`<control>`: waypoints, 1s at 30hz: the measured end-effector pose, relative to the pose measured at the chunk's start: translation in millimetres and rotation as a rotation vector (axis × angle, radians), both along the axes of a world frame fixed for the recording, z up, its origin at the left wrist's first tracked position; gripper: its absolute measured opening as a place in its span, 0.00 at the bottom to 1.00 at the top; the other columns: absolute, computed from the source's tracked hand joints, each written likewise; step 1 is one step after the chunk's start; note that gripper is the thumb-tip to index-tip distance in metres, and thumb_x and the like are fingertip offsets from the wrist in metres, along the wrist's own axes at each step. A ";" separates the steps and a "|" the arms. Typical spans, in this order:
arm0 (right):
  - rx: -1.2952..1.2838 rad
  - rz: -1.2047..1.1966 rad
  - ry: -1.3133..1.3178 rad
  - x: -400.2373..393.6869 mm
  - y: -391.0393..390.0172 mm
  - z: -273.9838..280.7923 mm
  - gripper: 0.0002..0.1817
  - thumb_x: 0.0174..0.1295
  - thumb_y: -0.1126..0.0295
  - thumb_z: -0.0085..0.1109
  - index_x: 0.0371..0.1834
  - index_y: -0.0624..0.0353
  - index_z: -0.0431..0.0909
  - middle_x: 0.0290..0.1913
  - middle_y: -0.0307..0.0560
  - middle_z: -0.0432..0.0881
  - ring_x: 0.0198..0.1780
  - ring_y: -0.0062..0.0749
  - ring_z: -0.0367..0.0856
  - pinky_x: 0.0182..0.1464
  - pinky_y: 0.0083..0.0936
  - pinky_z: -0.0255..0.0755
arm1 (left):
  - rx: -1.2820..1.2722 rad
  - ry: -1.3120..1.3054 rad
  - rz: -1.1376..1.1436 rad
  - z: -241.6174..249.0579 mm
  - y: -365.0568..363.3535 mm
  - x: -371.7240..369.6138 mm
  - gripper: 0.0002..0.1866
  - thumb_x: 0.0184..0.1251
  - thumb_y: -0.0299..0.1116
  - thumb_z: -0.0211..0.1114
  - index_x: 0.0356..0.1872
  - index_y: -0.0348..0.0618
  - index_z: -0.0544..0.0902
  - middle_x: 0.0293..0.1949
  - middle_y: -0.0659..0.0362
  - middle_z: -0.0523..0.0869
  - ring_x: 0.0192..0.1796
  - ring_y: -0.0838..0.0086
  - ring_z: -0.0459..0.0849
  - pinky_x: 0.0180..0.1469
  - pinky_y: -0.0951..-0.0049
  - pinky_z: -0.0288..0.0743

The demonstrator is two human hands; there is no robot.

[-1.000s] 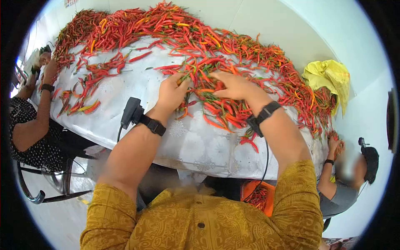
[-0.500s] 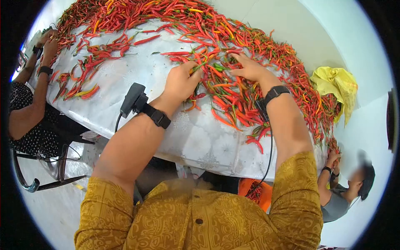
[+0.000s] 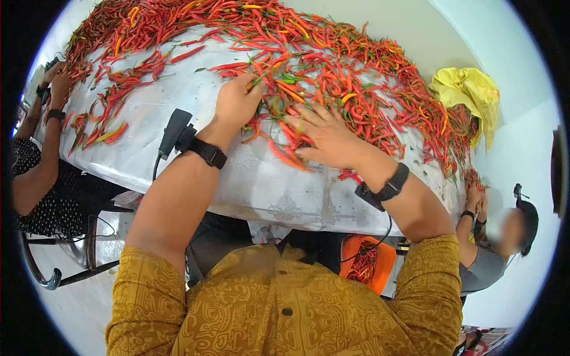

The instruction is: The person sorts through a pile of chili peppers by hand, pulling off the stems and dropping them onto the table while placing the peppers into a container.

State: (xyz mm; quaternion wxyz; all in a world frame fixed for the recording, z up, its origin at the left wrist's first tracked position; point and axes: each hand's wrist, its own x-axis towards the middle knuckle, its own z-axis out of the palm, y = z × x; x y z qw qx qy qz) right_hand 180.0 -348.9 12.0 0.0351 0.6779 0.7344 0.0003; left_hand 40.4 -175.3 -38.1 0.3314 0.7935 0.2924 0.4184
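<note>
Red chili peppers [image 3: 368, 115] with some green, orange and yellow ones lie across a table with a pale, shiny cover. At the left edge of the central heap is my left hand [image 3: 237, 102], its thumb and fingers curled together; what they hold, if anything, is too small to name. My right hand [image 3: 325, 135] spreads its fingers flat over peppers in the near part of the heap, palm down, partly covering them.
The table cover [image 3: 184, 118] shows between pepper piles. A yellow sack [image 3: 469, 98] stands at the right edge. An orange container [image 3: 383, 267] with peppers sits below the table's front edge. Co-workers' hands [image 3: 58, 83] are at the far left, another person [image 3: 496, 261] at the right.
My right hand has moved down and left, onto the near peppers. My left hand appears slightly further left. Peppers in the central heap lie more spread out, and the view has shifted a little.
</note>
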 end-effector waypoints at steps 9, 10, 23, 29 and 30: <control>0.153 -0.200 0.163 71.3 -9.6 1.7 0.36 0.55 0.52 0.54 0.65 0.56 0.56 0.67 0.53 0.56 0.68 0.49 0.53 0.66 0.42 0.50 | -0.034 -0.029 -0.017 -1.3 4.2 -0.7 0.13 0.57 0.38 0.57 0.34 0.37 0.78 0.27 0.45 0.80 0.34 0.51 0.79 0.35 0.60 0.71; 0.150 -0.199 0.159 86.3 -20.0 -3.3 0.36 0.55 0.52 0.54 0.65 0.56 0.56 0.67 0.53 0.56 0.68 0.49 0.53 0.66 0.42 0.50 | -0.037 -0.033 -0.016 -1.1 4.0 -0.4 0.13 0.57 0.38 0.57 0.34 0.37 0.78 0.27 0.45 0.80 0.34 0.51 0.79 0.35 0.60 0.71; -0.285 -0.564 0.010 118.1 -87.5 25.2 0.31 0.54 0.55 0.55 0.62 0.51 0.64 0.67 0.57 0.55 0.68 0.48 0.54 0.66 0.43 0.47 | -0.019 -0.010 -0.009 -3.6 4.8 -0.5 0.14 0.58 0.38 0.58 0.38 0.38 0.78 0.29 0.46 0.80 0.33 0.55 0.79 0.36 0.63 0.71; -0.038 -0.306 0.205 85.7 -82.9 -3.2 0.33 0.54 0.55 0.58 0.64 0.45 0.61 0.68 0.59 0.52 0.69 0.58 0.45 0.67 0.45 0.44 | -0.031 -0.022 -0.018 -4.0 5.2 -0.2 0.14 0.58 0.39 0.58 0.39 0.38 0.78 0.29 0.47 0.80 0.33 0.58 0.79 0.36 0.65 0.71; -0.047 -0.284 0.227 78.7 -80.1 -3.3 0.34 0.54 0.54 0.58 0.65 0.45 0.61 0.69 0.58 0.52 0.69 0.59 0.45 0.67 0.45 0.44 | -0.039 -0.029 -0.019 -2.2 3.8 -0.4 0.14 0.56 0.38 0.57 0.37 0.38 0.78 0.30 0.44 0.80 0.36 0.51 0.79 0.37 0.61 0.71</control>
